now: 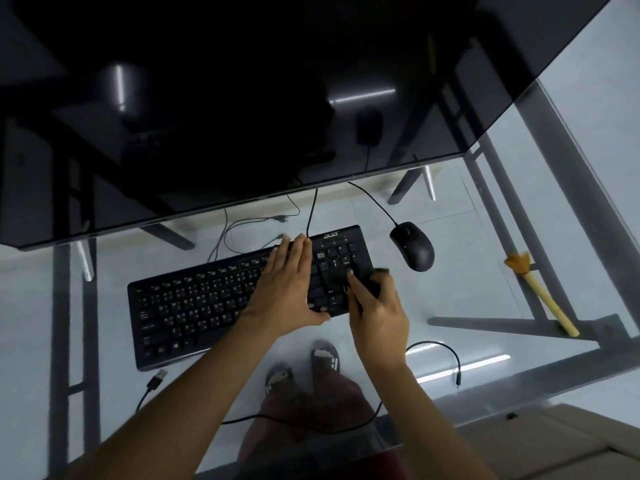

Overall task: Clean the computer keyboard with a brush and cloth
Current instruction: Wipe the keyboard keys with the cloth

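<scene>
Keyboard, long axis left-right, partly hidden under flat left hand; right hand clamps blurred dark cloth.

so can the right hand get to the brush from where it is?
Probably yes. The brush lies loose on the glass desk, right of the right hand, with bare glass between. But that hand's grip is on a dark cloth, so it must drop it first.

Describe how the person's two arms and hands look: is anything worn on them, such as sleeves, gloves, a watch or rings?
Both forearms are bare as far as the picture shows; no sleeve reaches into view. The left hand and the right hand wear no gloves. No watch, bracelet or ring is visible on either wrist or on the fingers that show. No markings or cables are on the arms.
</scene>
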